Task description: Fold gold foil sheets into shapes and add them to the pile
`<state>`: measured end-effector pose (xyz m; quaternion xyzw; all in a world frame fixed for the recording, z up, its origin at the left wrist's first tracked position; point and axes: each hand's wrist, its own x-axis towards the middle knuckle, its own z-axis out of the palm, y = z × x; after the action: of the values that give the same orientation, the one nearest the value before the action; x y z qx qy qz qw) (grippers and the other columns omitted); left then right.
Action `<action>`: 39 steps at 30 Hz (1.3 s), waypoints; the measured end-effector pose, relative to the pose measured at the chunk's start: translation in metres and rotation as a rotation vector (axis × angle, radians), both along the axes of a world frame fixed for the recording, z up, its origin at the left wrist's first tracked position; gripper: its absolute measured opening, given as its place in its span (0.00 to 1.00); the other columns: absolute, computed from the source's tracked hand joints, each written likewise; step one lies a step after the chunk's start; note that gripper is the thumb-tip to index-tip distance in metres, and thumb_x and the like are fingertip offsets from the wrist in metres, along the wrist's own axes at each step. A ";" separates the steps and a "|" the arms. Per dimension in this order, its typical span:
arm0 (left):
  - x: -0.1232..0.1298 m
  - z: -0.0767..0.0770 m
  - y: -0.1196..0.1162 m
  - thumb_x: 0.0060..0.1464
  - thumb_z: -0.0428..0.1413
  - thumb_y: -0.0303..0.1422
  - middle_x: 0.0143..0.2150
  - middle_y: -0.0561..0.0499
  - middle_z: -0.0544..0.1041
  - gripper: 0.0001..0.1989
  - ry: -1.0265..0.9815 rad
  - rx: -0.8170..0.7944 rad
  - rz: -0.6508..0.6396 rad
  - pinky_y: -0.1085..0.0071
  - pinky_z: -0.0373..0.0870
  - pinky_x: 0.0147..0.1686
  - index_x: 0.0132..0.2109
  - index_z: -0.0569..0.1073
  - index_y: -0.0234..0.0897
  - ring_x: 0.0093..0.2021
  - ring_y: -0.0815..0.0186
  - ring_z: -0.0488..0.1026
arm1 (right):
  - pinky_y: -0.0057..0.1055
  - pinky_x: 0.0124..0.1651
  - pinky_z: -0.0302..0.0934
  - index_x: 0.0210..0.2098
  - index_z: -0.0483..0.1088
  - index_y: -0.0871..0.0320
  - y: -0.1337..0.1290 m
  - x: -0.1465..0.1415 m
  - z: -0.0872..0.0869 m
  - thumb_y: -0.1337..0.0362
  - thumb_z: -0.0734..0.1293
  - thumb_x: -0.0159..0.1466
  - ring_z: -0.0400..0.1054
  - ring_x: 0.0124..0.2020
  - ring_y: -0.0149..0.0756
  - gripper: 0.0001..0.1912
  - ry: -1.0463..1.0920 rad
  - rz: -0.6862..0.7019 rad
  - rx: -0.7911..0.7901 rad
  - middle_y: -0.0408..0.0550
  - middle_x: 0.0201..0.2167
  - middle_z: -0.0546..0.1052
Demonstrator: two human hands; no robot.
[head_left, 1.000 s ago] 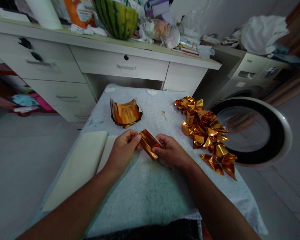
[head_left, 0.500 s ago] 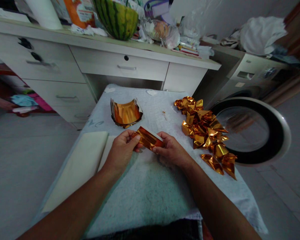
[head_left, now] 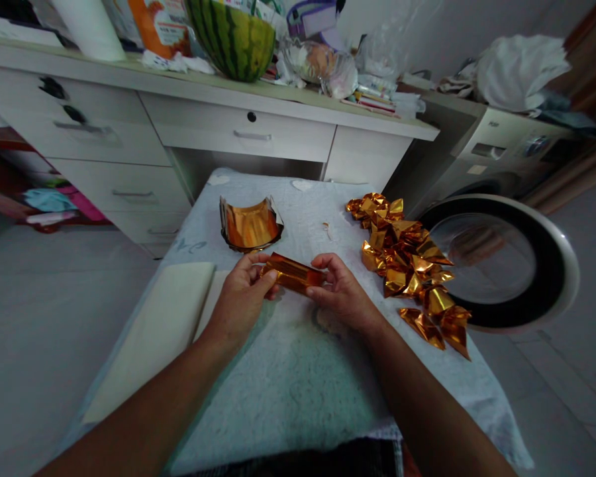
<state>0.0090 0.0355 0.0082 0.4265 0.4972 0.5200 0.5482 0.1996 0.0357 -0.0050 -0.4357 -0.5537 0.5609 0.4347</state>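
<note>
Above the middle of the cloth-covered table, a folded piece of gold foil paper (head_left: 294, 274) is held between my two hands. My left hand (head_left: 246, 291) pinches its left end, thumb on top and fingers beneath. My right hand (head_left: 340, 291) grips the right end between thumb and fingers. Just beyond my left hand lies a curved stack of gold foil sheets (head_left: 252, 225). To the right is a heap of folded gold foil pieces (head_left: 410, 255), shiny and pointed.
A cream-coloured folded pad (head_left: 153, 331) lies along the table's left side. Behind stands a white desk (head_left: 238, 129) with a cut watermelon (head_left: 232, 40) and clutter on it. The round door (head_left: 496, 262) of a washing machine hangs open beside the table's right edge.
The foil piece has turned slightly, its right end now a little higher. My right hand has shifted a bit, its fingers lifting somewhat at the foil's end.
</note>
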 end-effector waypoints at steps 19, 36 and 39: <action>-0.008 -0.011 0.000 0.51 0.60 0.35 0.54 0.47 0.65 0.11 0.438 0.334 0.068 0.57 0.66 0.54 0.43 0.74 0.43 0.57 0.56 0.65 | 0.40 0.59 0.51 0.27 0.71 0.56 0.003 0.008 0.008 0.61 0.72 0.57 0.62 0.55 0.42 0.08 -0.231 -0.082 0.233 0.48 0.52 0.68; -0.005 -0.002 -0.002 0.51 0.63 0.36 0.33 0.51 0.79 0.10 -0.026 0.010 -0.064 0.69 0.74 0.34 0.39 0.75 0.37 0.32 0.65 0.77 | 0.32 0.40 0.66 0.37 0.68 0.55 -0.002 -0.005 0.009 0.55 0.74 0.56 0.72 0.33 0.34 0.16 0.221 -0.028 -0.087 0.44 0.35 0.78; -0.004 -0.001 0.000 0.52 0.62 0.36 0.34 0.51 0.80 0.11 -0.037 -0.010 -0.053 0.68 0.74 0.35 0.41 0.75 0.36 0.32 0.65 0.77 | 0.31 0.39 0.67 0.36 0.70 0.55 -0.003 -0.007 0.010 0.56 0.76 0.54 0.73 0.34 0.34 0.16 0.258 -0.001 -0.129 0.44 0.34 0.79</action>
<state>0.0048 0.0356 0.0073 0.4272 0.4780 0.5107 0.5728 0.1928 0.0326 0.0049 -0.3873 -0.4559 0.6465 0.4735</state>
